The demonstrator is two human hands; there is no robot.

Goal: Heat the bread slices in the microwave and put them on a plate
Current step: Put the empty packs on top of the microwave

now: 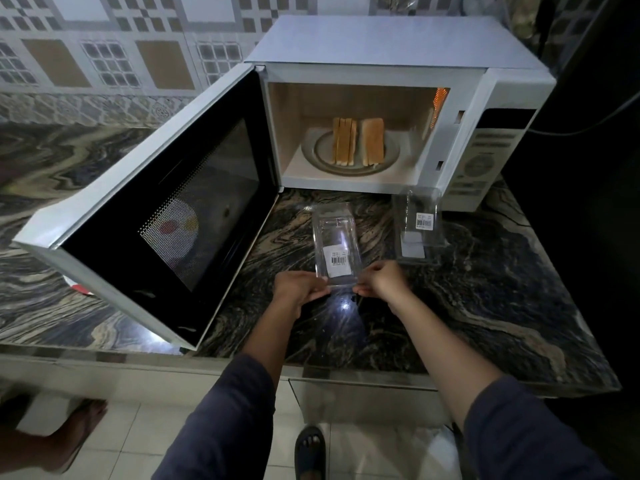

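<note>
While the bread [358,141] stands on the turntable inside the open microwave [381,109], both hands — left [300,288], right [381,280] — pinch the near end of an empty clear box [336,245] on the table [485,289]. Loading looks done — next, let go and shut the door [166,209].

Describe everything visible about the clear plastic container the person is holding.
The clear plastic container is an empty, transparent, rectangular box with rounded corners. It carries a white barcode label. It lies lengthwise on the dark marbled countertop, before the open microwave. The left hand and right hand pinch its near corners with the fingers.
</note>
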